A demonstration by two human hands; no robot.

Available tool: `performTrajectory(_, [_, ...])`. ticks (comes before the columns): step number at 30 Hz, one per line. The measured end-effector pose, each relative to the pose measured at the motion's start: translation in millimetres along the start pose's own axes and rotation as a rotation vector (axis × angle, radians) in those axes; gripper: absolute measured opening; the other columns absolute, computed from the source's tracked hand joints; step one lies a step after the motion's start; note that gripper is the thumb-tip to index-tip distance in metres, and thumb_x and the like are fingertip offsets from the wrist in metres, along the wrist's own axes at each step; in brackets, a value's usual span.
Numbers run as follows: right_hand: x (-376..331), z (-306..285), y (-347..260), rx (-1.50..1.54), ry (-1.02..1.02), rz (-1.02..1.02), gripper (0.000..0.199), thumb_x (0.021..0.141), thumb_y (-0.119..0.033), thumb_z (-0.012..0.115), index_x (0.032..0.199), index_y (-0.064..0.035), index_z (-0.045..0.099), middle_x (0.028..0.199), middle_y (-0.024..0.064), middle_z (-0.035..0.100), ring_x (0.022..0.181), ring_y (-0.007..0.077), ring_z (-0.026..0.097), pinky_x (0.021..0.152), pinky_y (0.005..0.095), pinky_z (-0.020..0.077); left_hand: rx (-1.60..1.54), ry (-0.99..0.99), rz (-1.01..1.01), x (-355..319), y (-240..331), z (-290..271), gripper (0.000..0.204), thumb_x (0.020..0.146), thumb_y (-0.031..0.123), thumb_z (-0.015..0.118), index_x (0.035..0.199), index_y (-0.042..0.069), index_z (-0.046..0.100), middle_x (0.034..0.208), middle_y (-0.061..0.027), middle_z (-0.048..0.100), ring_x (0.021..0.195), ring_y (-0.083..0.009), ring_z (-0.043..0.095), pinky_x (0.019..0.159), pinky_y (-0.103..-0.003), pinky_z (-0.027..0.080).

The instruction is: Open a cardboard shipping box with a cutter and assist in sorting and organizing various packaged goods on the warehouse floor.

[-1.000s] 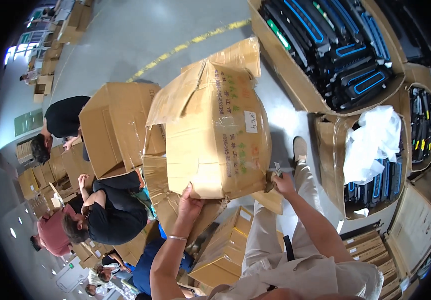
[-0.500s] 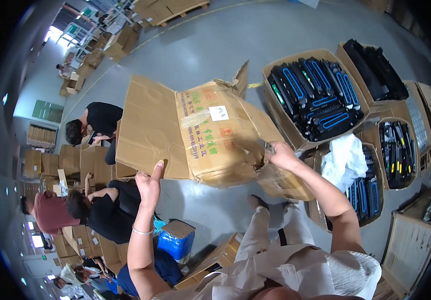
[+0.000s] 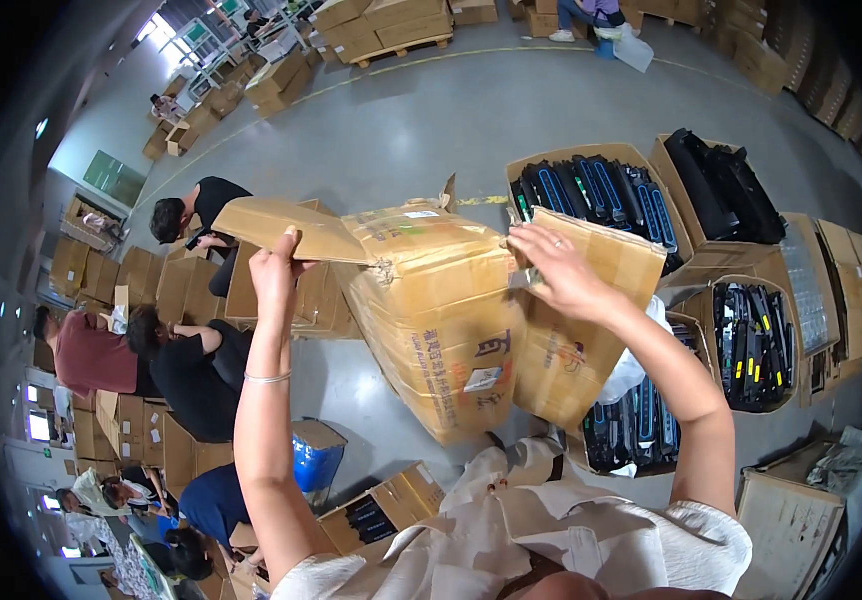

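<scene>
A large brown cardboard box (image 3: 441,330) with printing, tape and frayed corners hangs tilted in front of my body. My left hand (image 3: 276,272) grips its raised left flap (image 3: 296,228), thumb on top. My right hand (image 3: 563,275) is at the box's upper right edge, its fingers bent over the cardboard beside a wide right-hand flap (image 3: 591,330). A small greyish piece (image 3: 523,278) shows under the right fingers; I cannot make out what it is. The inside of the box is hidden.
To the right stand open cartons of black parts with blue strips (image 3: 591,190), black covers (image 3: 721,190) and yellow-marked parts (image 3: 751,335). People (image 3: 201,370) sit among boxes on the left. A blue-wrapped carton (image 3: 316,455) stands near my legs.
The box has tipped, so its printed side now faces me lower down. Both hands are higher in the picture, and the right flap has swung up beside the right hand.
</scene>
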State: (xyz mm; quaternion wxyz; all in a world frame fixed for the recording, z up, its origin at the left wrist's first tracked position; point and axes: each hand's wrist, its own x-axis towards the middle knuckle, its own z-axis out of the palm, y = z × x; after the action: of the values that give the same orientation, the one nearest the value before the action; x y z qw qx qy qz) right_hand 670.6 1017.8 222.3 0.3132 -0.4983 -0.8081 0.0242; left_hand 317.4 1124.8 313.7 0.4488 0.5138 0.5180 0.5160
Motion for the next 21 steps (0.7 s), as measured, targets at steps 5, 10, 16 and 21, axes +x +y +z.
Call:
performTrajectory(5, [-5.3, 19.8, 6.5, -0.131, 0.226, -0.131, 0.029, 0.082, -0.014, 0.049, 0.106, 0.0009, 0.05, 0.103, 0.0183, 0.053, 0.105, 0.0298, 0.048, 0.093, 0.0395, 0.0359, -0.113, -0.052, 0.04, -42.7, 16.0, -0.9, 0.02, 0.082, 0.014, 0.055, 0.092, -0.004, 0.055, 0.083, -0.01, 0.06, 0.07, -0.0163, 0.06, 0.058, -0.027, 0.053])
performTrajectory(10, [14.4, -2.3, -36.7, -0.166, 0.176, -0.253, 0.014, 0.081, -0.015, 0.051, 0.073, -0.005, 0.044, 0.068, 0.0105, 0.048, 0.071, 0.026, 0.053, 0.071, 0.0394, 0.0423, -0.234, -0.006, 0.127, -78.5, 43.1, -43.6, 0.019, 0.083, 0.011, 0.052, 0.092, -0.005, 0.052, 0.084, -0.0112, 0.058, 0.065, -0.0143, 0.056, 0.047, -0.022, 0.043])
performTrajectory(16, [94.4, -95.7, -127.9, -0.441, 0.28, -0.442, 0.012, 0.07, -0.019, 0.058, 0.073, -0.014, 0.048, 0.06, 0.0043, 0.052, 0.055, 0.0235, 0.055, 0.046, 0.0339, 0.042, -0.412, -0.028, 0.286, -104.7, 87.8, -120.2, 0.036, 0.087, 0.027, 0.051, 0.099, -0.006, 0.051, 0.089, -0.0143, 0.057, 0.079, -0.0196, 0.058, 0.075, -0.032, 0.049])
performTrajectory(21, [101.8, -210.6, -185.9, -0.784, 0.395, -0.481, 0.019, 0.082, -0.021, 0.051, 0.069, -0.0087, 0.043, 0.059, 0.011, 0.053, 0.054, 0.0283, 0.055, 0.046, 0.0368, 0.0415, 0.928, 0.322, 0.94, -143.1, 8.1, -118.5, 0.064, 0.077, 0.027, 0.063, 0.122, -0.006, 0.032, 0.117, -0.0166, 0.044, 0.103, -0.0245, 0.049, 0.085, -0.03, 0.042])
